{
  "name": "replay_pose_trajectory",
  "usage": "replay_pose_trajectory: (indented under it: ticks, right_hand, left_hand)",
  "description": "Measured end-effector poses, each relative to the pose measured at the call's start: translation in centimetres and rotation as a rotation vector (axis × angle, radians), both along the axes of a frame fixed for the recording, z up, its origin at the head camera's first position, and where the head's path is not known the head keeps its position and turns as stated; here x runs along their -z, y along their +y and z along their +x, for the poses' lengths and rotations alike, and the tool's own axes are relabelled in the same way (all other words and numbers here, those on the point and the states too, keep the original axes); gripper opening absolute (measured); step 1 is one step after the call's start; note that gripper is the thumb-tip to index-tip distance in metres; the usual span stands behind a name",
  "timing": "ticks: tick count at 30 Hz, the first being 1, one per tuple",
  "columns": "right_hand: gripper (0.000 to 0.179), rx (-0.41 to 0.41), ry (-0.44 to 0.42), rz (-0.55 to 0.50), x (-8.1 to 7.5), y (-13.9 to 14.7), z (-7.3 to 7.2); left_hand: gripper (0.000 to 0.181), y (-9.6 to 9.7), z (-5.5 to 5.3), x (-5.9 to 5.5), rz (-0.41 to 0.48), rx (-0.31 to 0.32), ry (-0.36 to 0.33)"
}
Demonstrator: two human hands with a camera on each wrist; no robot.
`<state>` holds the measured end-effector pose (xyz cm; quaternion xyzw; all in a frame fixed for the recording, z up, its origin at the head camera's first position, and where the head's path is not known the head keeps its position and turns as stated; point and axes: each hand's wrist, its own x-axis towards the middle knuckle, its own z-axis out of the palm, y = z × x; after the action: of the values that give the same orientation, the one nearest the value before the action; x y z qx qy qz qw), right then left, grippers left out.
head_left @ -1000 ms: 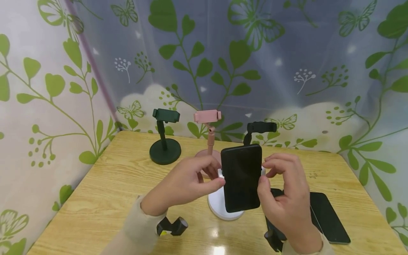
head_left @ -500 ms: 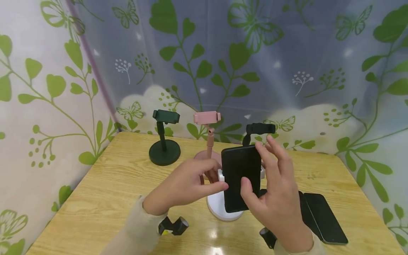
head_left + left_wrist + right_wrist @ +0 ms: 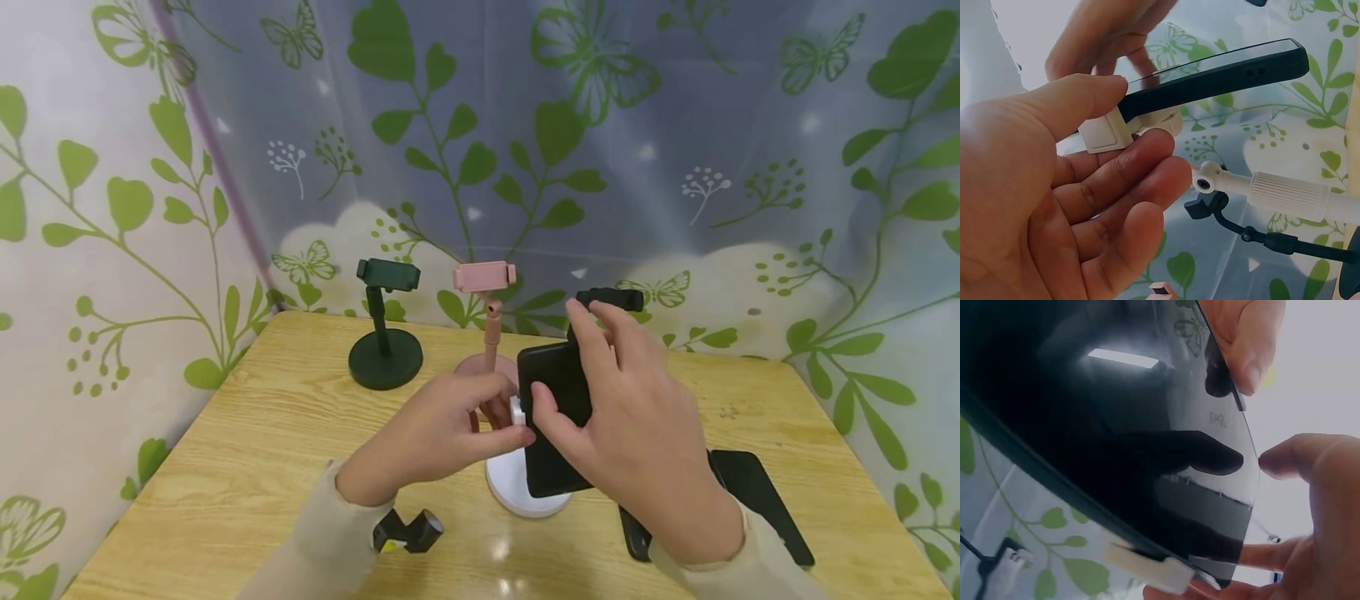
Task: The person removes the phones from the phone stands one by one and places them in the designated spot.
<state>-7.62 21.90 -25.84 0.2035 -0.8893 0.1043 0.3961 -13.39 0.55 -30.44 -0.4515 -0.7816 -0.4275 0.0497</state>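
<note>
A black smartphone [image 3: 551, 458] stands nearly upright in the clamp [image 3: 517, 410] of a white phone stand, whose round base [image 3: 525, 496] sits on the table. My left hand [image 3: 453, 429] pinches the clamp's left end; in the left wrist view its thumb lies on the white clamp block [image 3: 1104, 132] and the fingers curl beneath. My right hand [image 3: 633, 417] reaches over the phone's right half with straight fingers, its thumb over the dark screen. In the right wrist view the screen [image 3: 1116, 419] mirrors that thumb, its tip close to the glass. The clamp's right end is hidden in the head view.
Behind stand a green phone stand [image 3: 384, 358], a pink one [image 3: 484, 277] and a black one [image 3: 626, 298], the last partly covered by my right hand. Dark phones [image 3: 757, 492] lie at the right on the wooden table [image 3: 225, 467]. A patterned curtain [image 3: 465, 108] backs it.
My right hand has left the clamp's right end and moved left across the phone, its fingers straightening and the thumb passing over the screen. My left hand stays at the clamp.
</note>
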Motion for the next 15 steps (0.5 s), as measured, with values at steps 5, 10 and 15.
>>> replay_pose_trajectory:
  ticks: [5, 10, 15]
  right_hand:
    - [0.058, 0.024, -0.039, 0.115, -0.9, -1.0, -0.1]
    - [0.057, 0.045, -0.066, 0.208, -1.1, -1.4, -0.4]
    - [0.047, -0.002, -0.041, 0.282, -1.3, -1.6, -1.1]
  left_hand:
    - [0.013, 0.0, -0.1, 0.1, 0.017, 0.003, 0.019]
    - [0.012, 0.0, -0.1, 0.2, 0.018, 0.006, 0.019]
    - [0.012, -0.1, -0.1, 0.2, 0.035, 0.017, -0.003]
